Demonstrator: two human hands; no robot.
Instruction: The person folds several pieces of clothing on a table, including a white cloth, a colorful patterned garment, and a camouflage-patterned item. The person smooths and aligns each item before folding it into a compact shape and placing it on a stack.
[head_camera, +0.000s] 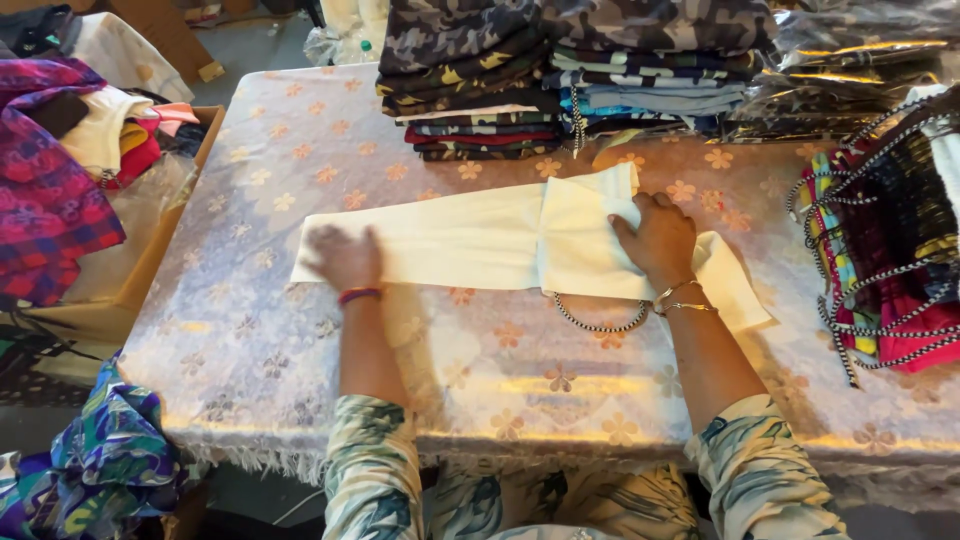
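Observation:
A cream-white garment (470, 240) lies stretched across the table, folded lengthways, with a black-and-white drawstring cord (600, 322) looping out below it. My left hand (345, 258), blurred, lies flat on the garment's left end. My right hand (655, 238) presses down on the folded-over right part, fingers spread on the cloth. Neither hand grips anything.
The table (260, 330) has a pale cover with orange flowers. Stacks of folded camouflage and striped garments (560, 80) stand at the back. More corded garments (890, 260) pile at the right. A cardboard box with clothes (100, 160) stands left.

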